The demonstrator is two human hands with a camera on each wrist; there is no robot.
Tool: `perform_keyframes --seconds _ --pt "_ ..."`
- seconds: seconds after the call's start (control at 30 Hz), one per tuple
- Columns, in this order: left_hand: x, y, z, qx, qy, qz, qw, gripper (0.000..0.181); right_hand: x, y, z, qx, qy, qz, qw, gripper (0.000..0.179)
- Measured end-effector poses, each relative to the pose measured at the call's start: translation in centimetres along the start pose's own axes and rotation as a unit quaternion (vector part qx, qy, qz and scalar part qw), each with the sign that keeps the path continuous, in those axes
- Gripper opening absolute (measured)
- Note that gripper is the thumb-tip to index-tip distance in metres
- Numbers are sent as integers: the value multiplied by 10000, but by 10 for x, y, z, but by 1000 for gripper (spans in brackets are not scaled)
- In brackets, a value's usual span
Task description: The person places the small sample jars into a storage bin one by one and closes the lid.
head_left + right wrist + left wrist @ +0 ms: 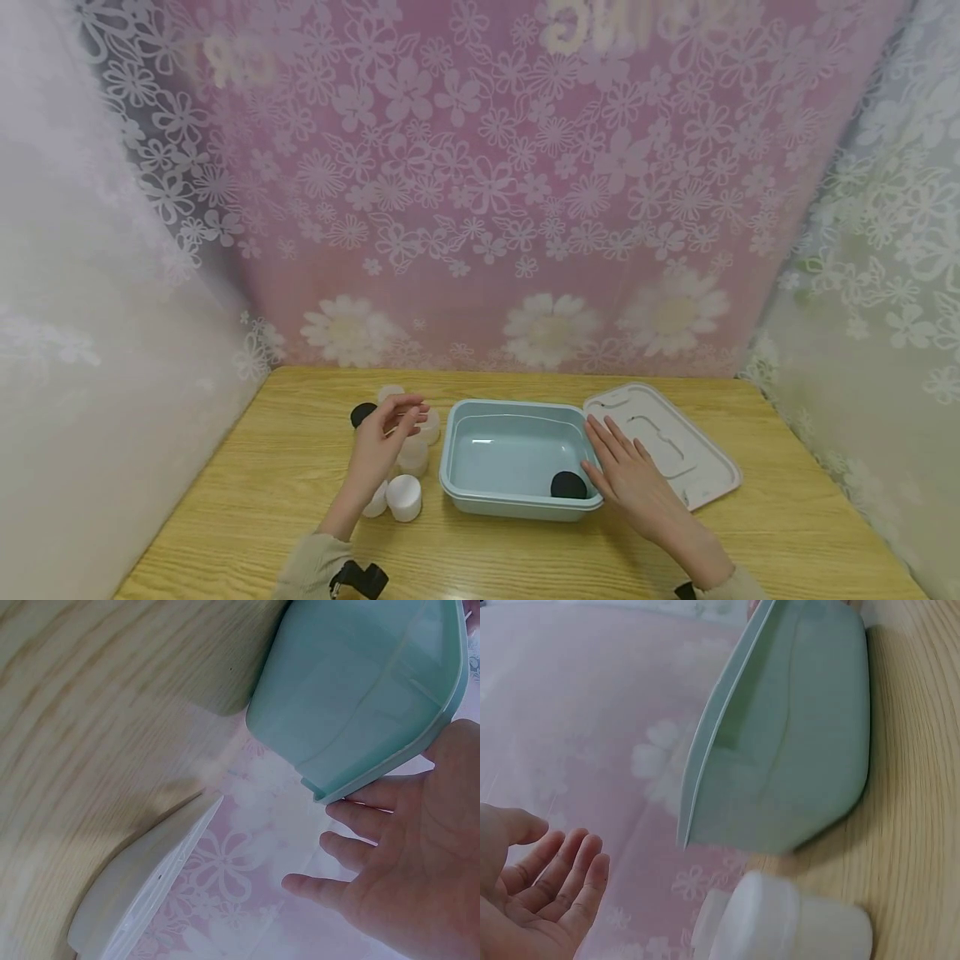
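Observation:
A light blue plastic box (pixel 498 457) stands on the table with its top uncovered. In its front right corner sits a round black-topped item (pixel 568 485); its lower part is hidden. My right hand (pixel 633 479) rests on the box's right rim with fingers extended, also seen along the rim (pixel 382 778) in the right wrist view. My left hand (pixel 384 437) hovers over a group of small jars, fingers loosely bent and nothing between them. Among these jars are a white-lidded jar (pixel 405 498), a translucent jar (pixel 413 458) and a black-topped one (pixel 363 415) behind the hand.
A whitish lid (pixel 675 450) with moulded grooves lies right of the box, partly behind my right hand. The wooden table (pixel 247 500) ends at a pink floral curtain (pixel 480 208), with pale curtains on both sides.

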State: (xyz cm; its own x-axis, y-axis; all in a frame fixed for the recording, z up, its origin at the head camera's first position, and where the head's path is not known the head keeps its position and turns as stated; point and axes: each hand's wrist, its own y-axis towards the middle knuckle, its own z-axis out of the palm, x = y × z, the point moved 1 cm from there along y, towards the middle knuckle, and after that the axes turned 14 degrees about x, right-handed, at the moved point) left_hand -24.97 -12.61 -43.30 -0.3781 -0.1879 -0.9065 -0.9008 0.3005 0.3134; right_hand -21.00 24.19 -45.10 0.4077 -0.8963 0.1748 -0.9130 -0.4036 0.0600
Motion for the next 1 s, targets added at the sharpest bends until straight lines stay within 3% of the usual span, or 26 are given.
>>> perform_keyframes --seconds 0.33,0.5,0.63,0.83,1.0 --pt "13 -29 -40 -165 369 -599 9974 28 1 0 0 101 93 60 9999 61" --pt "20 -44 -53 -126 653 -930 9934 27 0 0 -1 100 56 56 9999 61" --pt "27 -53 -59 173 896 -1046 9903 28 0 0 -1 70 22 51 10000 61" --pt "38 -68 -67 791 721 -1160 9875 33 0 0 0 99 38 36 9999 61" --pt "45 -75 -71 1188 689 -1052 9849 37 1 0 -2 67 41 16 10000 61"
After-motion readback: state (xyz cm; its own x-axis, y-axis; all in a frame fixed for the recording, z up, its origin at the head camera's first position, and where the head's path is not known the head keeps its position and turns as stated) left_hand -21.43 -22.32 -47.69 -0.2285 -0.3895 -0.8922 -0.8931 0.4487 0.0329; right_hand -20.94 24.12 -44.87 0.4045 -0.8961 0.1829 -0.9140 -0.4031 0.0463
